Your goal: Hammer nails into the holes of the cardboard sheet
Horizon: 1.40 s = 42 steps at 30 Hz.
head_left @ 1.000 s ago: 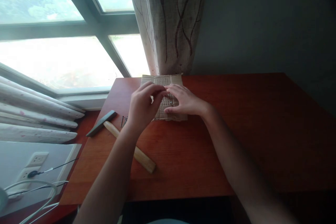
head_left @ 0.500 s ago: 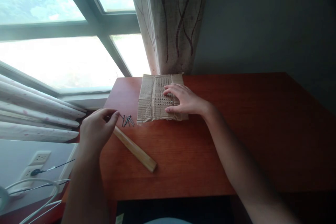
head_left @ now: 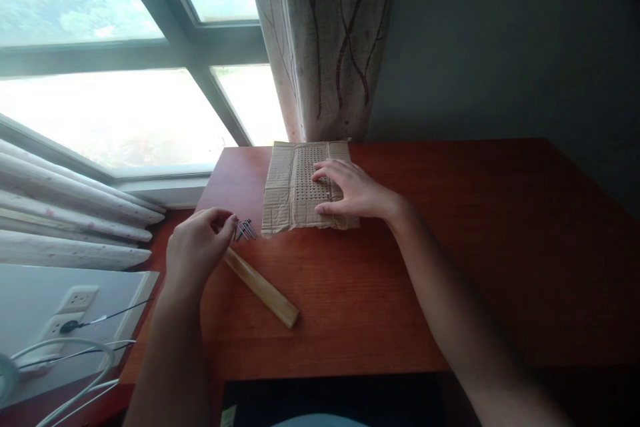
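Note:
My left hand is at the table's left side. Its thumb and forefinger are pinched together at the upper end of a nail beside a small pile of loose nails. Close below it, a pale wooden handle lies slantwise; its far end is hidden behind that hand. A creased piece of cardboard lies flat near the back edge, with a perforated panel full of small holes in its middle. My right hand lies over the panel's right side, thumb and fingers spread apart, holding nothing visible.
The reddish-brown wooden table reaches far to the right. A window and a gathered curtain border it on the left. Another curtain hangs behind the cardboard. Wall sockets with cables are at lower left.
My left hand has moved a little to the right, bringing its pinched fingertips to the nails. My right hand stays over the panel on the cardboard.

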Motion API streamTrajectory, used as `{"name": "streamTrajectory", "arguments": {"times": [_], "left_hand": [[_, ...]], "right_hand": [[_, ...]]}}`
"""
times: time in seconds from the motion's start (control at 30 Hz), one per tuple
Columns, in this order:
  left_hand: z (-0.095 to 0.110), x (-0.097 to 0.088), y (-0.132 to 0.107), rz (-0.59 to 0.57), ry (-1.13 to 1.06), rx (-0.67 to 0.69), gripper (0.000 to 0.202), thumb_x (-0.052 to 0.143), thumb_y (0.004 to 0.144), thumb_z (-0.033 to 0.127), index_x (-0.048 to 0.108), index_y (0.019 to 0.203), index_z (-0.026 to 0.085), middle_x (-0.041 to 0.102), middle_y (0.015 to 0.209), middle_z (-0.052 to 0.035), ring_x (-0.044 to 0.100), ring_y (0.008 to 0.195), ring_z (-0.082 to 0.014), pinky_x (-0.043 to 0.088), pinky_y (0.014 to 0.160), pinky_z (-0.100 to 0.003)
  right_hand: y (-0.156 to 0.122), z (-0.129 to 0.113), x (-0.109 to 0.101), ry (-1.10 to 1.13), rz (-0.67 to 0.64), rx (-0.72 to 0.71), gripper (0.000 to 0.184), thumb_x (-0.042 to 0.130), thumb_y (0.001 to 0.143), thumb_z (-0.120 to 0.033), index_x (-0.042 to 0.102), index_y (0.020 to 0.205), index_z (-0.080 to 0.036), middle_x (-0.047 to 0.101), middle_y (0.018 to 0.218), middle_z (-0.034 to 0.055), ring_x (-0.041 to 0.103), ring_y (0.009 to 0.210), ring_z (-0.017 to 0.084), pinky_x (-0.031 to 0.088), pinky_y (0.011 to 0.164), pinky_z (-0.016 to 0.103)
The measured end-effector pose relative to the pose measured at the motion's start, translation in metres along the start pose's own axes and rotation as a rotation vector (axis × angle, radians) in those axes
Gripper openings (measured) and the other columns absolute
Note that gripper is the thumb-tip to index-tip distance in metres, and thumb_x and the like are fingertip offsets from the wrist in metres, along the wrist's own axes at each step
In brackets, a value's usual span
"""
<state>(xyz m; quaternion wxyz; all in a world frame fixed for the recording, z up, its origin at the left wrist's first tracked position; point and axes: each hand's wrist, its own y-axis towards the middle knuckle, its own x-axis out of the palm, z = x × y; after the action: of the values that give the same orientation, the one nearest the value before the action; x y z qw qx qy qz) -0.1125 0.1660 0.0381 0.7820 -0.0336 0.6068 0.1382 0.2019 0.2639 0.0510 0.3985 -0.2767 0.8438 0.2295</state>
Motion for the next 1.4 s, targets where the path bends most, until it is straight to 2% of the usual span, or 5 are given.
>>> {"name": "streamTrajectory", "arguments": {"times": [0.2, 0.57, 0.77, 1.0, 1.4], "left_hand": [[0.060, -0.010, 0.000, 0.147, -0.392, 0.283, 0.019, 0.063, 0.090, 0.036, 0.074, 0.091, 0.021, 0.068, 0.078, -0.0005, 0.060, 0.063, -0.0132, 0.046, 0.063, -0.026], [0.139, 0.014, 0.029, -0.121, -0.300, 0.701, 0.013, 0.065, 0.088, 0.020, 0.078, 0.088, 0.021, 0.072, 0.094, -0.0055, 0.064, 0.075, -0.0165, 0.044, 0.066, -0.028], [0.145, -0.017, 0.018, 0.295, -0.778, 0.542, 0.009, 0.064, 0.091, 0.022, 0.072, 0.088, 0.019, 0.067, 0.084, -0.0027, 0.060, 0.074, -0.0124, 0.045, 0.060, -0.022], [0.091, -0.053, 0.007, 0.448, -0.601, 0.229, 0.013, 0.071, 0.082, 0.031, 0.071, 0.081, 0.018, 0.066, 0.076, 0.0003, 0.057, 0.064, -0.0103, 0.045, 0.057, -0.023], [-0.004, -0.013, 0.013, -0.285, 0.132, -0.090, 0.038, 0.051, 0.085, 0.054, 0.074, 0.086, 0.025, 0.073, 0.081, -0.0060, 0.067, 0.082, -0.0268, 0.039, 0.065, -0.031]], "right_hand": [[0.000, 0.001, 0.001, 0.011, 0.007, 0.001, 0.052, 0.082, 0.077, -0.042, 0.064, 0.122, -0.024, 0.053, 0.153, 0.0110, 0.042, 0.146, 0.030, 0.030, 0.121, 0.050], [0.004, 0.005, 0.007, 0.009, 0.025, -0.006, 0.060, 0.082, 0.074, -0.038, 0.063, 0.128, -0.020, 0.054, 0.152, 0.0136, 0.044, 0.145, 0.032, 0.032, 0.120, 0.051], [0.002, 0.002, 0.002, 0.020, 0.010, 0.005, 0.058, 0.082, 0.076, -0.045, 0.063, 0.126, -0.022, 0.052, 0.153, 0.0126, 0.042, 0.147, 0.031, 0.030, 0.122, 0.051], [0.001, 0.001, 0.000, 0.003, -0.009, 0.006, 0.053, 0.081, 0.078, -0.042, 0.063, 0.124, -0.022, 0.051, 0.154, 0.0125, 0.041, 0.148, 0.030, 0.029, 0.122, 0.049], [0.000, 0.002, 0.001, 0.005, -0.010, 0.005, 0.052, 0.080, 0.079, -0.043, 0.063, 0.124, -0.023, 0.051, 0.155, 0.0116, 0.041, 0.148, 0.029, 0.028, 0.122, 0.050]]}}
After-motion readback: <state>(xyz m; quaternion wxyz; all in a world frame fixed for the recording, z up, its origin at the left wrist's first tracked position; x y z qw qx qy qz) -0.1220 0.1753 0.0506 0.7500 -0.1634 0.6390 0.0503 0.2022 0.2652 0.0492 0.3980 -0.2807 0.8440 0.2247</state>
